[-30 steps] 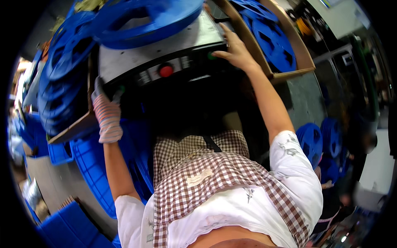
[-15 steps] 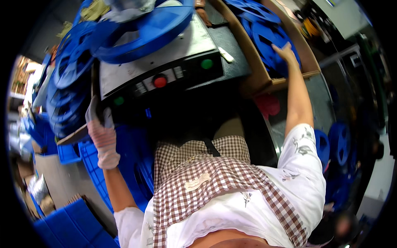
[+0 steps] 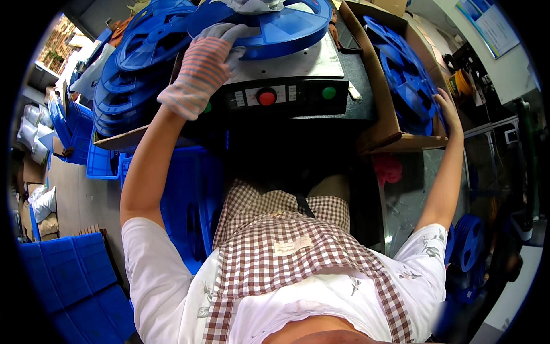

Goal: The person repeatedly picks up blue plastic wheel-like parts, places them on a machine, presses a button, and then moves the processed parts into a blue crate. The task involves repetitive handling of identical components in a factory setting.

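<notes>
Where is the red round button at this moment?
In the head view the red button sits upper centre on the machine's black control panel, just right of the gloved left hand and left of the green button.

Left hand (image 3: 201,66) in a striped work glove lies on the blue reel (image 3: 275,28) lying flat atop the machine (image 3: 286,94), fingers spread over its rim, above a front panel with a red button (image 3: 267,98) and a green button (image 3: 328,92). Bare right hand (image 3: 446,109) grips the edge of blue reels (image 3: 404,74) standing in a cardboard box (image 3: 389,123) at right. A stack of blue reels (image 3: 123,86) sits left of the machine, blue crates (image 3: 69,275) on the floor lower left; the person wears a checked apron (image 3: 275,252).
</notes>
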Motion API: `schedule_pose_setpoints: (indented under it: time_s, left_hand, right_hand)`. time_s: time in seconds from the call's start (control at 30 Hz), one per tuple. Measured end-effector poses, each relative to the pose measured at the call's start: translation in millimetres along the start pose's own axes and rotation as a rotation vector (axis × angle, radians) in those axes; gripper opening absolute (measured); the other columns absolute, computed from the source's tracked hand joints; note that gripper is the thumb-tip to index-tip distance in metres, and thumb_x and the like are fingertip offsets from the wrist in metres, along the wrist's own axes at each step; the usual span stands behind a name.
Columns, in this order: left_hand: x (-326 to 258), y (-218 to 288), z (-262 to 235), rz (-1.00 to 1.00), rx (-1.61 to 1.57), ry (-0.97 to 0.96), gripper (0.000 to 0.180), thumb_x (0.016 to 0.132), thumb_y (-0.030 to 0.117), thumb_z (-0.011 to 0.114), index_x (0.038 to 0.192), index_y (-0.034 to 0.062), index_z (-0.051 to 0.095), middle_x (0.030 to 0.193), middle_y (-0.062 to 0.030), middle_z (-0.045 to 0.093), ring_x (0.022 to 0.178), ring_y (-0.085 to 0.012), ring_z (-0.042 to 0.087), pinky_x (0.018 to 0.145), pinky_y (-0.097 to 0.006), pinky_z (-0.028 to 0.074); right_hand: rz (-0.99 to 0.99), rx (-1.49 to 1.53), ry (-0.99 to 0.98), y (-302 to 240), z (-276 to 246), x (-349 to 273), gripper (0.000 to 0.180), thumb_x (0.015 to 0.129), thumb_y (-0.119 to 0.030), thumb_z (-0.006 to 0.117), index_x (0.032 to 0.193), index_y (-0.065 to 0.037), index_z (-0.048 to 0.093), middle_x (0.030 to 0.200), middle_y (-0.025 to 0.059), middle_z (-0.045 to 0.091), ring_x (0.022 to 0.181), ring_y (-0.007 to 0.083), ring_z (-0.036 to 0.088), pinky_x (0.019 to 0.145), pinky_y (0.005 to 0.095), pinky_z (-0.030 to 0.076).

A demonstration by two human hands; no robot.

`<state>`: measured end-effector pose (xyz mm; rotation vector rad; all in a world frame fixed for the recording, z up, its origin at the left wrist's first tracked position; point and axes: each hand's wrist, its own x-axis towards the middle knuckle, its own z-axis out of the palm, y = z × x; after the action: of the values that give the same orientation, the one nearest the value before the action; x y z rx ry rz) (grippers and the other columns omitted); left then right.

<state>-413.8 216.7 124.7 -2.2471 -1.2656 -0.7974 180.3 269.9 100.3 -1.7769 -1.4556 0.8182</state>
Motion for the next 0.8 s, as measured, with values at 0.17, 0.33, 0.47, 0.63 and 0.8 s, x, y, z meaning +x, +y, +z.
schedule_pose_setpoints:
  time_s: [0.17, 0.33, 0.47, 0.63, 0.8]
  left_hand:
    - [1, -4, 17, 0.035, 0.100, -0.120, 0.042, 0.085, 0.020, 0.059, 0.126, 0.0142, 0.051, 0.113, -0.0097, 0.060, 0.111, -0.0267, 0.054, 0.101, -0.043, 0.037]
    - [6, -13, 40, 0.045, 0.200, -0.230, 0.040, 0.087, 0.012, 0.054, 0.127, 0.0154, 0.050, 0.113, -0.0106, 0.061, 0.114, -0.0268, 0.054, 0.102, -0.043, 0.036]
    - [10, -27, 61, 0.069, 0.369, -0.256, 0.042, 0.091, 0.014, 0.050, 0.133, 0.0180, 0.045, 0.128, -0.0110, 0.055, 0.122, -0.0282, 0.049, 0.106, -0.043, 0.033]
    - [28, -41, 53, 0.131, 0.362, 0.100, 0.019, 0.083, 0.019, 0.054, 0.099, 0.0130, 0.061, 0.092, -0.0103, 0.061, 0.087, -0.0293, 0.059, 0.076, -0.041, 0.047]
    - [-13, -54, -14, 0.051, 0.213, 0.122, 0.016, 0.079, 0.012, 0.056, 0.095, 0.0091, 0.059, 0.092, -0.0122, 0.060, 0.089, -0.0314, 0.058, 0.078, -0.041, 0.046]
  right_hand:
    - [-0.215, 0.514, -0.021, -30, 9, -113, 0.056, 0.085, -0.025, 0.054, 0.132, 0.003, 0.042, 0.123, 0.0127, 0.050, 0.106, 0.0179, 0.050, 0.093, 0.0285, 0.038]
    - [-0.319, 1.270, -0.334, -4, 47, -181, 0.056, 0.086, -0.036, 0.050, 0.123, 0.006, 0.040, 0.104, 0.0164, 0.047, 0.092, 0.0224, 0.045, 0.079, 0.0345, 0.039]
    - [-0.263, 1.353, -0.450, 0, 74, -214, 0.070, 0.074, -0.040, 0.066, 0.119, 0.005, 0.038, 0.098, 0.0126, 0.041, 0.088, 0.0196, 0.040, 0.075, 0.0327, 0.038]
    - [-0.309, 1.389, -0.514, -16, 103, -228, 0.072, 0.072, -0.041, 0.067, 0.118, 0.005, 0.036, 0.096, 0.0119, 0.041, 0.088, 0.0189, 0.040, 0.074, 0.0321, 0.038]
    - [-0.286, 1.362, -0.493, -28, 125, -228, 0.074, 0.067, -0.039, 0.074, 0.117, 0.004, 0.040, 0.095, 0.0116, 0.042, 0.087, 0.0186, 0.041, 0.073, 0.0314, 0.037]
